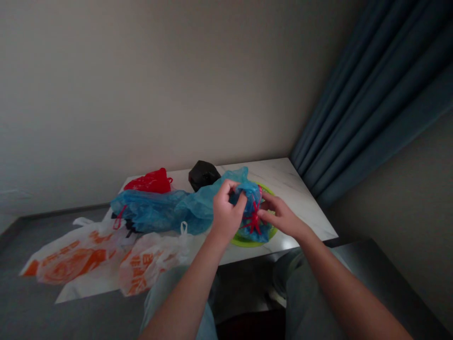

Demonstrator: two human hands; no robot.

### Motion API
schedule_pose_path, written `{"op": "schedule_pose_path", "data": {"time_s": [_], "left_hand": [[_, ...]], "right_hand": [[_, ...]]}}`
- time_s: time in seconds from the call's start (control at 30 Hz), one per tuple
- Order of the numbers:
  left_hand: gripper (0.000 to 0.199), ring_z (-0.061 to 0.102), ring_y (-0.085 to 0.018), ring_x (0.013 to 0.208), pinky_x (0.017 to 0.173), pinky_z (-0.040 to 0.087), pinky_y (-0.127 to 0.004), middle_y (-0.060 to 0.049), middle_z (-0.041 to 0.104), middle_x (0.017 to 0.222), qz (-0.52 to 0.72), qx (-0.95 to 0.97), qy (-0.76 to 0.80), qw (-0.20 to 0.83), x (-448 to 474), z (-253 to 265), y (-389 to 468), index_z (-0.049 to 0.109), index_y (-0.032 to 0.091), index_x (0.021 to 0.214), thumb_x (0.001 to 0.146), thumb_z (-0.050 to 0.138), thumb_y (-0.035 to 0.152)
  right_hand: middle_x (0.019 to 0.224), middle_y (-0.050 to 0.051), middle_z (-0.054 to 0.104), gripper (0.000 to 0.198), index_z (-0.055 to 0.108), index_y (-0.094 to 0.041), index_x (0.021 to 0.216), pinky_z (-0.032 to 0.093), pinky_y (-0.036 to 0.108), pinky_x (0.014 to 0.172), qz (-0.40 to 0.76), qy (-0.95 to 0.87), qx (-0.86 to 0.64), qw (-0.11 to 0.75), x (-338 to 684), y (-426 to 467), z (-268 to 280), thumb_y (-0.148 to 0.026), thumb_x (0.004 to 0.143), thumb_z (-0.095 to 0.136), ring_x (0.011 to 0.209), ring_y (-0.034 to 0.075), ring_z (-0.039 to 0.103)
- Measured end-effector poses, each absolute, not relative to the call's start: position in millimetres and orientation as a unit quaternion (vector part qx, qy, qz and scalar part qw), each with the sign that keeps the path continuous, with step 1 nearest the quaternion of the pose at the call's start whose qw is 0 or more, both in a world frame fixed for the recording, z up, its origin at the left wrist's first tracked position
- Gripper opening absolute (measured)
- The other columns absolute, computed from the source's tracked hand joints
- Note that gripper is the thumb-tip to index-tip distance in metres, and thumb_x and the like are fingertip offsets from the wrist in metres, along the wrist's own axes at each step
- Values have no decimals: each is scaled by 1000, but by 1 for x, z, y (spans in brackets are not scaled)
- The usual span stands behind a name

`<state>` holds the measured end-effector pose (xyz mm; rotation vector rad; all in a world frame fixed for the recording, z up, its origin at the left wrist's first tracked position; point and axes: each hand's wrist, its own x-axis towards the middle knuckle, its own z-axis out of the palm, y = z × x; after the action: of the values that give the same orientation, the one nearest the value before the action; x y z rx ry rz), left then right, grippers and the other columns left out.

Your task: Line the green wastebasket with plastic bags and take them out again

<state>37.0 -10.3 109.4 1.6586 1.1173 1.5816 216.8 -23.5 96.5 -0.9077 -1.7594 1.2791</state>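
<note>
A translucent blue plastic bag (256,233) lies over a green round tray (243,242) on the marble-patterned table. My left hand (228,208) is closed on the bag's bunched upper part, its thumb and fingers pinching the film. On the bag's right side, my right hand (278,213) has its fingertips at a red tie (255,218) with several loose ends. Whether the right fingers pinch the tie or only touch it is hard to make out. What the bag contains is hidden by the film and my hands.
More blue mesh-like film (152,208) spreads leftward. Behind it are a red bag (150,182) and a black bundle (204,175). White bags with orange print (143,264) lie at the front left. A wall stands behind the table (304,203); a blue curtain (368,104) hangs at right.
</note>
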Motion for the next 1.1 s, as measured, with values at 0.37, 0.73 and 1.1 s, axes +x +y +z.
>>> {"op": "schedule_pose_path", "data": {"time_s": [0.37, 0.73, 1.1], "left_hand": [[25, 58, -15, 84, 80, 45, -28, 0, 58, 88, 613, 595, 508, 108, 12, 101, 8, 53, 22, 95, 77, 57, 6], [16, 62, -16, 78, 74, 46, -27, 0, 67, 82, 649, 460, 575, 191, -33, 84, 39, 63, 19, 88, 73, 57, 19], [18, 65, -21, 72, 68, 46, -30, -4, 73, 79, 494, 555, 630, 227, -1, 101, 14, 71, 20, 88, 75, 58, 18]], "right_hand": [[53, -7, 41, 39, 58, -16, 65, 23, 19, 42, 653, -572, -346, 356, 237, -14, 88, -47, 85, 70, 45, 5, 31], [50, -5, 47, 41, 53, -17, 59, 35, 22, 49, 696, -643, -287, 142, 274, -7, 90, -40, 93, 60, 45, 7, 41], [138, 12, 48, 86, 42, -25, 141, 42, 45, 107, 304, -810, -400, 302, 215, -25, 91, -40, 68, 85, 126, 29, 50]]}}
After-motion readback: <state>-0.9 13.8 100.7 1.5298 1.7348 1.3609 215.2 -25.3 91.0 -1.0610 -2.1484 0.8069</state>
